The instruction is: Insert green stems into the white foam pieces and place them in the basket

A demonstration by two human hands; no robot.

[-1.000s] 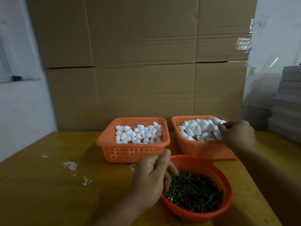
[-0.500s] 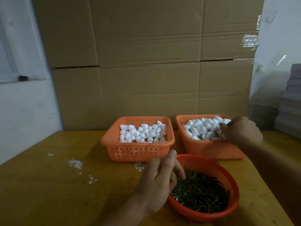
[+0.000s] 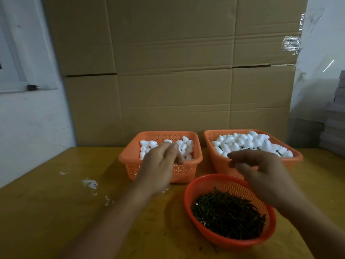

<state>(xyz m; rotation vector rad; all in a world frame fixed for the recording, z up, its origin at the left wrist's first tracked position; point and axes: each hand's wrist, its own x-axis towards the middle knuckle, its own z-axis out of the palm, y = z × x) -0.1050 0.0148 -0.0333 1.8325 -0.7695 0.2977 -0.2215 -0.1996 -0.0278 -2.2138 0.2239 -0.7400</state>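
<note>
The left orange basket (image 3: 197,156) holds plain white foam pieces (image 3: 185,142). My left hand (image 3: 160,165) hovers over its front part with the fingers bent and the thumb against them; anything between them is hidden. The right orange basket (image 3: 211,144) is heaped with white foam pieces (image 3: 242,142), some showing green stems. A round red bowl (image 3: 194,186) in front holds loose green stems (image 3: 225,214). My right hand (image 3: 261,172) hangs over the far side of the bowl, in front of the right basket, fingers loosely curved and holding nothing.
The baskets stand on a yellow wooden table (image 3: 56,212) with white foam crumbs (image 3: 90,183) at the left. A wall of cardboard boxes (image 3: 168,81) rises right behind the baskets. Grey stacked sheets (image 3: 334,128) stand at the far right.
My left hand has left the stem bowl and moved up to the left basket. My right hand has come out of the right basket and back toward the bowl.
</note>
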